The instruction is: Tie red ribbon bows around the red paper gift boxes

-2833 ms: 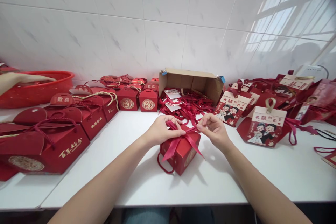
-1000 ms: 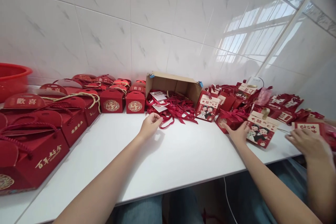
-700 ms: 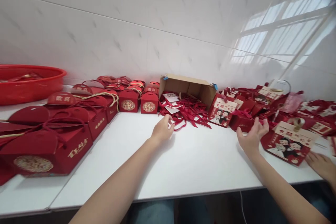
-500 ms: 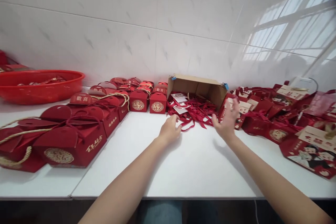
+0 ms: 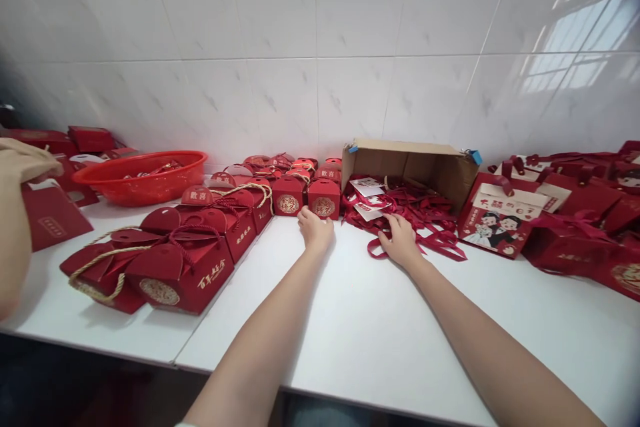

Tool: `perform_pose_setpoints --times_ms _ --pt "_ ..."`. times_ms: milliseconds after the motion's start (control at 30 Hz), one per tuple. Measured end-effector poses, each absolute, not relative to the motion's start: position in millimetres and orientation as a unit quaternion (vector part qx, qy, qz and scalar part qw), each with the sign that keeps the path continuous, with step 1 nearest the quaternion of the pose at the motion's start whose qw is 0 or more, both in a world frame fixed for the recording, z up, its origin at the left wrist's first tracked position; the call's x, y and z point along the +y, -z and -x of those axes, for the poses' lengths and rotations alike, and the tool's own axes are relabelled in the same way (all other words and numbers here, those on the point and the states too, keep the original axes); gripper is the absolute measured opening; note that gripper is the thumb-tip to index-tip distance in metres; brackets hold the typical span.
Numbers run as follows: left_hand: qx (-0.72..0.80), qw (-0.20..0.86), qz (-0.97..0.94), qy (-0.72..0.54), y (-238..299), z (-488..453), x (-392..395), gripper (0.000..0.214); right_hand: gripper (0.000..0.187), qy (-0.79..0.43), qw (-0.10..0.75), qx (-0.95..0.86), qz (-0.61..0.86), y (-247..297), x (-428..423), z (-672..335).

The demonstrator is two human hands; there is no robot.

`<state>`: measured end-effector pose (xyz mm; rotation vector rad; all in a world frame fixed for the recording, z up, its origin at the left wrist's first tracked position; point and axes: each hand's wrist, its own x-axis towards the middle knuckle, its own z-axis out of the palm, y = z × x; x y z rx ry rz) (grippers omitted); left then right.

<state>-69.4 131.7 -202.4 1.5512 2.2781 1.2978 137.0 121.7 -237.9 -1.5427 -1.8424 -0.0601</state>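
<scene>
My left hand (image 5: 317,231) is at the lower front of a small red gift box (image 5: 324,199) with a round gold emblem. Its fingers are bent and apart, with nothing visible in them. On the front edge of a pile of dark red ribbons (image 5: 420,207) rests my right hand (image 5: 401,241), fingers spread and a ribbon loop beside the thumb. White printed cards (image 5: 370,212) lie among the ribbons. The pile spills from a cardboard box (image 5: 410,145) tipped on its side, its opening facing me.
Rows of larger red gift boxes (image 5: 184,277) with rope handles stand left. Behind them is a red plastic basin (image 5: 140,181) with small wrapped items. Another person's sleeve (image 5: 20,213) enters at far left. Red bags with couple pictures (image 5: 493,220) crowd the right. A tiled wall (image 5: 280,93) closes the back.
The view has swung left, bringing the other person's sleeve in. My left hand has shifted to the small gift box. From beside the picture bag, my right hand has come down onto the ribbons.
</scene>
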Motion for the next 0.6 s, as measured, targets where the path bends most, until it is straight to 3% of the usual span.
perform_pose_setpoints --times_ms 200,600 --pt "0.774 0.039 -0.462 -0.431 199 66 151 0.092 0.047 0.003 0.345 -0.719 0.603 234 113 -132" --pt "0.703 0.112 -0.440 -0.547 197 76 153 0.081 0.043 -0.019 0.360 -0.758 0.543 230 111 -129"
